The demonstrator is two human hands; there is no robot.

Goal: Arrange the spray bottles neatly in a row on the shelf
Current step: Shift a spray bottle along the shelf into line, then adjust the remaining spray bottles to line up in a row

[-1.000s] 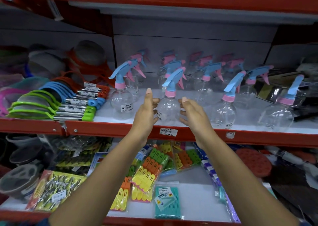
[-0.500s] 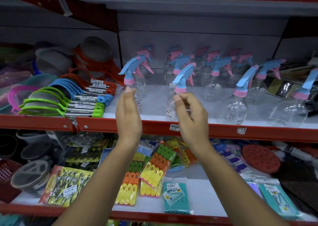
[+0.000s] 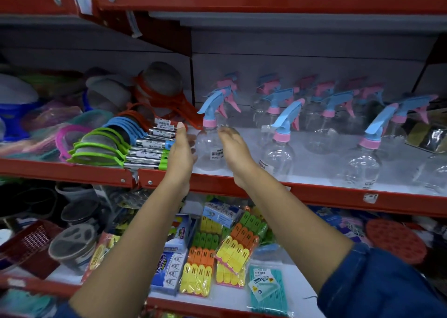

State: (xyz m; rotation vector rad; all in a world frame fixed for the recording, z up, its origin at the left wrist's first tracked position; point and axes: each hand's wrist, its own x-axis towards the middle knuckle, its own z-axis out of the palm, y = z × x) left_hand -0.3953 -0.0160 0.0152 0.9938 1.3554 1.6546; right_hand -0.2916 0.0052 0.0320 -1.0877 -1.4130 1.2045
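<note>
Clear spray bottles with blue triggers and pink collars stand on the white shelf (image 3: 326, 193) with its red front edge. The leftmost front bottle (image 3: 208, 146) stands between my two hands. My left hand (image 3: 181, 153) is flat against its left side, fingers straight. My right hand (image 3: 235, 152) curves beside its right side, fingers apart. Whether either palm presses the bottle I cannot tell. Two more front bottles (image 3: 278, 158) (image 3: 362, 170) stand further right, spaced apart. Several others (image 3: 321, 129) stand behind in a looser back row.
Strainers with green, blue and orange rims (image 3: 96, 148) lie stacked just left of the bottles. The lower shelf holds packs of coloured clothes pegs (image 3: 232, 252), a red basket (image 3: 26, 242) and a red round mat (image 3: 396, 242). A red shelf hangs overhead.
Both hands have moved left from the second front bottle to the leftmost one and opened around it. The view has shifted left and closer.
</note>
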